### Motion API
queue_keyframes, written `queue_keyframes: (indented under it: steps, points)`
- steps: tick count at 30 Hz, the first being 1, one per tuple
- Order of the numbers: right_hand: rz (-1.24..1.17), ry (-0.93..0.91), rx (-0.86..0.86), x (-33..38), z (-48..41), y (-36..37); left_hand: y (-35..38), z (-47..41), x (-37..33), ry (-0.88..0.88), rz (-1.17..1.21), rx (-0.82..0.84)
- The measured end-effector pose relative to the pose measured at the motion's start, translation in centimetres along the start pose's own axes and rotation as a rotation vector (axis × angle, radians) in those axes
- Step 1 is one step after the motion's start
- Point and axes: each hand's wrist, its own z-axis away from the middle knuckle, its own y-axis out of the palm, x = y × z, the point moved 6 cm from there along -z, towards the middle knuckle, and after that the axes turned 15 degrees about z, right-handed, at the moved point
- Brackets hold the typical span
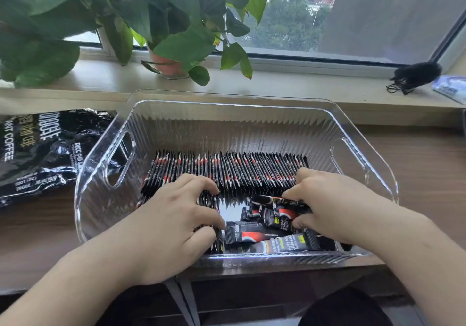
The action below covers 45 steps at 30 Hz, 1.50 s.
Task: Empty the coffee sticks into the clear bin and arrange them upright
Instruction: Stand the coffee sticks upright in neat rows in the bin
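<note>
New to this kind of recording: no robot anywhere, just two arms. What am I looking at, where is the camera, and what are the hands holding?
There is no machine: a person works bare-handed, and the single camera sits on their head, looking forward and down, so both arms enter from the bottom edge. On the wooden desk stands a clear bin. Inside, a long row of coffee sticks stands on edge, while loose sticks lie flat near the front. The left hand grips a standing bunch at the bin's near left; the right hand curls around some loose sticks. The crumpled black coffee bag lies left of the bin; a potted plant sits on the windowsill behind.
</note>
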Motion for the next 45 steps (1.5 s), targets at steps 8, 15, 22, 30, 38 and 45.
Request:
queue_keyframes:
  steps: [8, 15, 22, 30, 38, 45]
  points:
    - [-0.027, 0.003, -0.025, 0.0, -0.2, -0.4, 0.1, 0.0, 0.2, 0.010, 0.023, -0.020]
    - [-0.091, -0.002, -0.132, -0.2, 0.3, -1.2, 0.1, 0.0, 0.3, 0.007, 0.027, -0.018]
    - [-0.226, 0.159, -0.409, -1.5, 2.1, -5.2, 0.1, 0.0, 0.3, -0.007, 0.026, -0.013]
    - [-0.449, -0.015, 0.004, 3.3, -0.6, -5.8, 0.2, 0.0, 0.3, -0.021, 0.010, -0.021]
    - [-0.360, -0.093, 0.301, 5.2, -3.6, -4.9, 0.0, 0.0, 0.5, -0.018, 0.020, -0.055]
    - [-0.569, -0.020, 0.172, 6.1, -3.6, -3.6, -0.3, 0.0, 0.4, 0.012, -0.024, -0.100]
